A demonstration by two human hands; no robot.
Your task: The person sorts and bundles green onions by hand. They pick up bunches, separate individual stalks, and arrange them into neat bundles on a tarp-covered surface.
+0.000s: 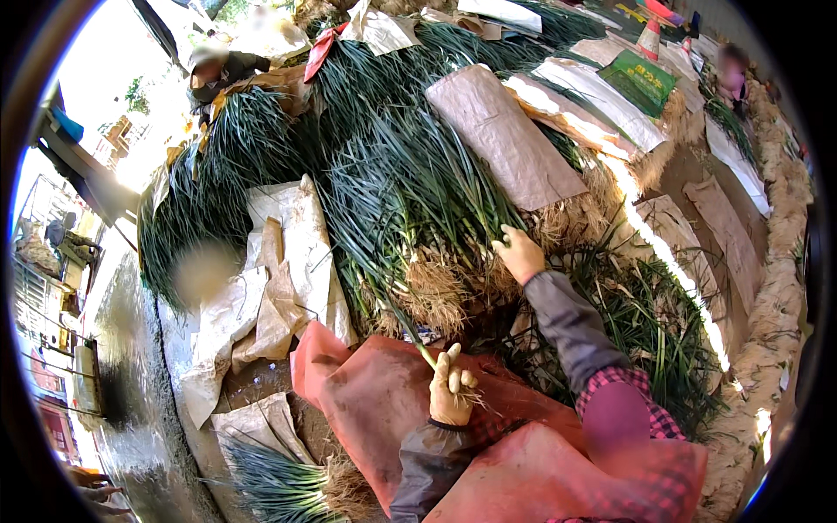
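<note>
My left hand [451,387], in a pale glove, is closed around the white lower stalk of a scallion [424,353]. Fine roots hang out beside its fingers, and the green leaves point up toward the pile. Also gloved, my right hand [521,253] is at the right edge of a large heap of scallions [418,176], its fingertips against the leaves. Whether it grips a stalk cannot be made out. Brown root clumps [435,291] face me at the heap's near side. Red sheeting [405,386] covers my lap.
A bundle of scallions [294,484] lies at lower left. Woven sacks [503,137] cover parts of the rows, and loose leaf trimmings [660,327] lie to my right. One person [216,75] is at upper left, another [732,72] at far right. A traffic cone [649,40] stands behind.
</note>
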